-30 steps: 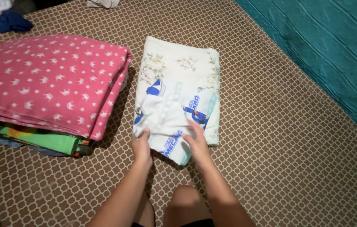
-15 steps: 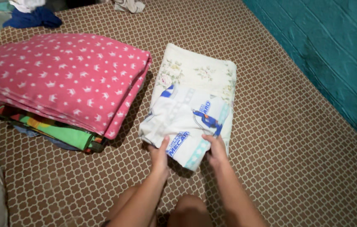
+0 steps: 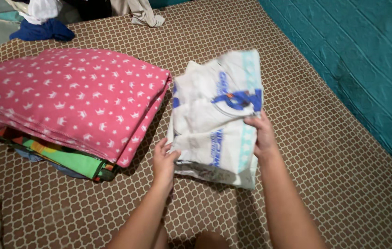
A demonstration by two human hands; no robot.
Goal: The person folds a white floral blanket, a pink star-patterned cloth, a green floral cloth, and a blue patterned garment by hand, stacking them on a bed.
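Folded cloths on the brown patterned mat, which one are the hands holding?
The white cloth with blue print, gripped by left hand and right hand; the pink crown-patterned blanket lies untouched.

Brown mat with a white lattice pattern carried everything.
On it lay a stack of folded cloths topped by pink crown-print fabric, a folded white cloth with blue print just beside, and crumpled clothes at the far edge.

Top edge of the white printed cloth is motion-blurred, so the print up there can't be read as a shape. It covers most of whatever's folded beneath the grip. Bottom frame edge cuts both forearms. Clothes pile far up-left is cropped too.
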